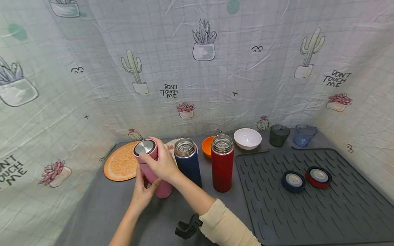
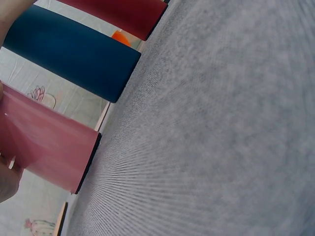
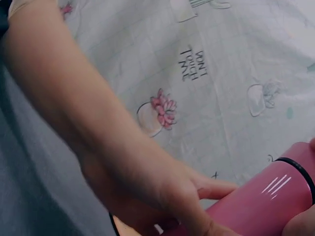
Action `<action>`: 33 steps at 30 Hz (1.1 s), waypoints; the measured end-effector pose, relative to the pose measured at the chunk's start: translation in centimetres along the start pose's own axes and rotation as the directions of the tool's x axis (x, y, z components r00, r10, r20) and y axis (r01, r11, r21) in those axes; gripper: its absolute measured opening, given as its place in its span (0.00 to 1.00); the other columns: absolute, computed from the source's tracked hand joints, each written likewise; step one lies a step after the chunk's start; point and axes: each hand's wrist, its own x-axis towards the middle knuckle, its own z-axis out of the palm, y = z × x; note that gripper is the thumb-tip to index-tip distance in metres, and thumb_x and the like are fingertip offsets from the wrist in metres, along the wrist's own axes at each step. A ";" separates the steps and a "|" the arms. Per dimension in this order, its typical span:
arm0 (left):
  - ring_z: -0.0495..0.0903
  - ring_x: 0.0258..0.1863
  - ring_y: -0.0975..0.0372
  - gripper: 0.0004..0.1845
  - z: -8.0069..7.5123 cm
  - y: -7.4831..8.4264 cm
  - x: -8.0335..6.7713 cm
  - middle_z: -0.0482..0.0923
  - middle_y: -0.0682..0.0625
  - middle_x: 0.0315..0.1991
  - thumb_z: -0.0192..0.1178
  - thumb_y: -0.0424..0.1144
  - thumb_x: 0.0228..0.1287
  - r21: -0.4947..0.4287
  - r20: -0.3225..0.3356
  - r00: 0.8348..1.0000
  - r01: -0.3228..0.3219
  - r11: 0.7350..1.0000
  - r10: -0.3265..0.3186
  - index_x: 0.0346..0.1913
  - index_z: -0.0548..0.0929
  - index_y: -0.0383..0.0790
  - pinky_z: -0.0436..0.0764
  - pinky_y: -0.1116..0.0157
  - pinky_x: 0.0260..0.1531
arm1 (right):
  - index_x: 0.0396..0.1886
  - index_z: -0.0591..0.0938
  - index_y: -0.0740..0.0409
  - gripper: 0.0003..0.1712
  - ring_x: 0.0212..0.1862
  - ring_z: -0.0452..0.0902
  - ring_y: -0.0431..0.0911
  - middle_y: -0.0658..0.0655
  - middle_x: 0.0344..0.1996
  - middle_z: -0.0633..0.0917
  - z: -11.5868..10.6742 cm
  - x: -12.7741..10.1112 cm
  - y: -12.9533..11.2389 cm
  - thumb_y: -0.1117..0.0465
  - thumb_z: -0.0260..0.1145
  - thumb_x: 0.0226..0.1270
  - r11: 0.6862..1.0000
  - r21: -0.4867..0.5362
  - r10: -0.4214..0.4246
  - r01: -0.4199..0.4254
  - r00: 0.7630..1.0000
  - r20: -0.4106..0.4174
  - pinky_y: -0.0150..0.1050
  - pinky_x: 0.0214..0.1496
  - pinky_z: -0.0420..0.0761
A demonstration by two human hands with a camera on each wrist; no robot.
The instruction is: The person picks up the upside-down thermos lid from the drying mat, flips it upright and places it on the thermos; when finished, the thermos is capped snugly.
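Gripping the pink bottle [image 1: 150, 175] at lower left of centre, both hands curl round it: the left hand [image 1: 143, 193] low on the body, probably to keep it steady, the right hand [image 1: 163, 164] round the top, thumb and fingers pinching the cap [image 1: 144, 147], which is on. Its contents are hidden. Standing uncapped at centre are the blue bottle [image 1: 189, 167] and red bottle [image 1: 223, 167], steel mouths showing, insides too deep to read. A blue lid [image 1: 293, 181] and red lid [image 1: 318, 176] lie underside up on the dark mat [image 1: 277, 218] at right, perhaps to keep their inner faces clean. Behind stand a white bowl [image 1: 247, 138], bare white inside, and two see-through cups [image 1: 279, 135].
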 end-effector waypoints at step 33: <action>0.69 0.52 0.68 0.47 -0.5 0.7 0.4 0.64 0.43 0.56 0.60 0.20 0.53 0.041 0.011 1.000 0.017 0.999 -0.017 0.71 0.46 0.44 0.72 0.76 0.47 | 0.62 0.61 0.57 0.35 0.48 0.73 0.39 0.54 0.50 0.72 0.0 0.7 0.1 0.56 0.65 0.59 1.000 0.009 0.007 -0.008 0.997 0.074 0.30 0.48 0.74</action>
